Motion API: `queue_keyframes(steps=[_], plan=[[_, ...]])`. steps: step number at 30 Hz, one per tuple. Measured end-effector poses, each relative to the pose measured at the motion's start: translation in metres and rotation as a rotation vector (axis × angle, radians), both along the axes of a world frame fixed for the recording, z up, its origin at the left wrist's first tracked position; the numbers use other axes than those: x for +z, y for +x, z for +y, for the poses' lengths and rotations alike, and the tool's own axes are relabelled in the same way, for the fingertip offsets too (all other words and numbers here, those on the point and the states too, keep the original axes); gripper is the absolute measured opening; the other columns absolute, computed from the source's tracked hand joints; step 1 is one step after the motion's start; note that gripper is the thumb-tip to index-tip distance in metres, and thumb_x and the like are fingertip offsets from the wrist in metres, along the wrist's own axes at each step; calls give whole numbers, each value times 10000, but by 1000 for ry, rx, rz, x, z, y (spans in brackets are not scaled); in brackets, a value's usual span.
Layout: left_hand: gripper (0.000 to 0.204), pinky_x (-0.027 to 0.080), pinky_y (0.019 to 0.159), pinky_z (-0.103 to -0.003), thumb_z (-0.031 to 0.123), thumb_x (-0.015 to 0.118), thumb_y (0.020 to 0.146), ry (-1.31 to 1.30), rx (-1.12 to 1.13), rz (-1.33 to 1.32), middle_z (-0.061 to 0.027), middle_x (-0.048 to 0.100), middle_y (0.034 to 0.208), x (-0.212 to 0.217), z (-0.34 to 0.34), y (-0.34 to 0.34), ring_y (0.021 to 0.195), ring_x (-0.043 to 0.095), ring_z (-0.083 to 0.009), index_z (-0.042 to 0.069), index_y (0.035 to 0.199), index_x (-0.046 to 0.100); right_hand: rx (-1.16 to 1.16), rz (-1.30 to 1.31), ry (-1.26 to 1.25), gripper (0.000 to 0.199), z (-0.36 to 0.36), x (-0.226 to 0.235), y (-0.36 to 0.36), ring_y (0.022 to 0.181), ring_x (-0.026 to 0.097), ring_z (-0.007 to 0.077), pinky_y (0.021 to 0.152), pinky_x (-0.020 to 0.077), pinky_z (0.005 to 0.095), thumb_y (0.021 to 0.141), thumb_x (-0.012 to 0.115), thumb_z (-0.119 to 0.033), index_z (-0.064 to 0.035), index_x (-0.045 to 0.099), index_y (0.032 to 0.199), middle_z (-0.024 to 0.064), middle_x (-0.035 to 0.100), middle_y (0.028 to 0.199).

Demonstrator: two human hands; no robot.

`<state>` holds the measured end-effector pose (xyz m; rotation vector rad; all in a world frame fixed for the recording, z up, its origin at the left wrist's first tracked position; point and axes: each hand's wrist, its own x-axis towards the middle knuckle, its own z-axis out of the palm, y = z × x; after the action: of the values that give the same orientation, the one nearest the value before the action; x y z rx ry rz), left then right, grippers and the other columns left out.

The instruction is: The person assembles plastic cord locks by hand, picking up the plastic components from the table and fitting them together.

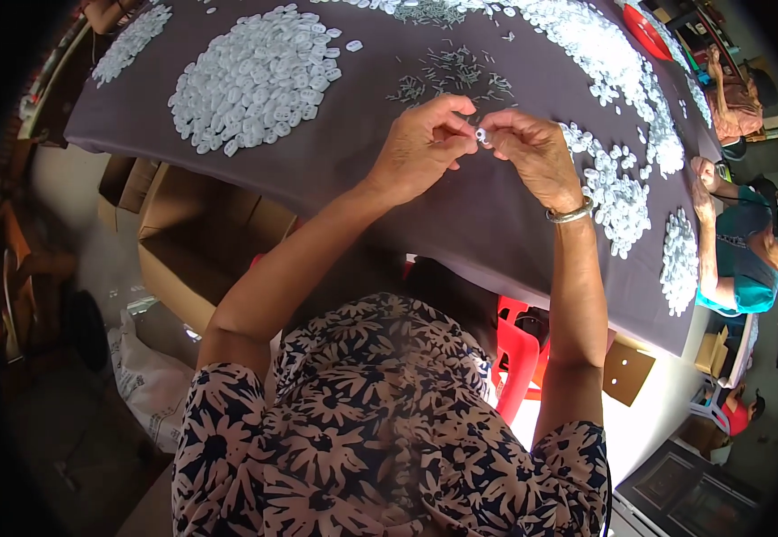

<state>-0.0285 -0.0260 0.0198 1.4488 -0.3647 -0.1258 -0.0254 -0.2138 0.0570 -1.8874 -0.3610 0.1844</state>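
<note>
My left hand [425, 143] and my right hand [535, 154] meet above the dark grey tablecloth [371, 170]. Both pinch one small white plastic piece [480, 134] between their fingertips. A silver bangle [569, 214] circles my right wrist. Just beyond my hands lies a scatter of small thin metal pins [452, 76]. A round heap of white plastic pieces [255, 79] lies to the far left of my hands. Another long heap of white pieces [617, 89] runs along the right side.
Open cardboard boxes [192, 242] stand on the floor under the table's left end, with a white sack [143, 376] beside them. A red plastic stool [519, 349] is below me. A person in a teal shirt [738, 259] sits at the right edge.
</note>
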Motion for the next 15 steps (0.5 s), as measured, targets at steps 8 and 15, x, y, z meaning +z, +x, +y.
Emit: queue_keyframes(steps=[8, 15], plan=[[217, 523, 642, -225, 2, 615, 870, 77, -1, -358, -27, 623, 926, -5, 20, 3, 813, 620, -93, 43, 1083, 619, 128, 458, 439, 155, 12, -11, 4, 736, 565, 51, 647, 465, 216, 868, 619, -71, -62, 561, 1012, -6, 594, 810], [155, 469, 591, -256, -31, 626, 838, 341, 46, -675, -65, 595, 786, -9, 33, 7, 678, 571, -145, 23, 982, 643, 187, 670, 627, 125, 17, -20, 4, 656, 509, 43, 565, 437, 215, 895, 576, -81, -73, 538, 1013, 0, 593, 800]])
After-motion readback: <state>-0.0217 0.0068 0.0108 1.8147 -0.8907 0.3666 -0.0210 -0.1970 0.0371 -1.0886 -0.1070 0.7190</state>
